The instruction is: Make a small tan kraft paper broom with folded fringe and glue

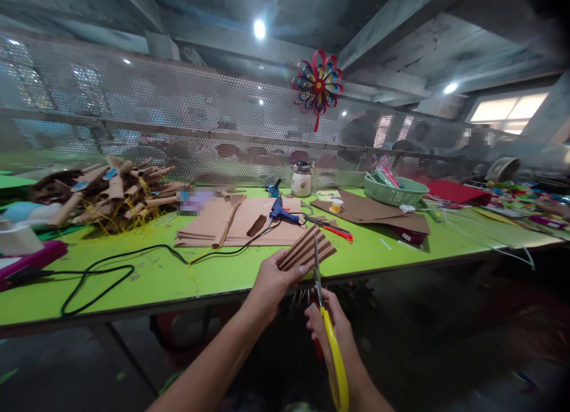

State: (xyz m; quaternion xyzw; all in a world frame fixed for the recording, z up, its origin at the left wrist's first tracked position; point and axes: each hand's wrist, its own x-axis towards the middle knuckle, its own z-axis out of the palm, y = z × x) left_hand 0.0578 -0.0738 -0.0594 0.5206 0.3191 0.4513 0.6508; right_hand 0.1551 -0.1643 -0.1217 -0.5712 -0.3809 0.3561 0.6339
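Pinched in my left hand (pixel 271 281) is a pleated strip of brown paper (pixel 307 249), its folds fanned a little toward the right. My right hand (pixel 336 323) grips a pair of scissors with yellow handles (pixel 335 355). The scissor blades (pixel 317 269) point up and lie against the right part of the pleated paper; whether they cut into it I cannot tell. Behind my hands a stack of brown paper sheets (pixel 200 231) lies on the green table (pixel 164 287). On the stack rest a blue glue gun (pixel 281 212) and another small pleated brown piece (pixel 256 225).
A black cable (pixel 129 249) snakes over the table's left side, near a heap of rolled brown paper pieces with yellow strings (pixel 116 192). Toward the back stand a white jug (pixel 301 180) and a green basket (pixel 396 192). Orange-handled pliers (pixel 341 233) lie beyond the paper.
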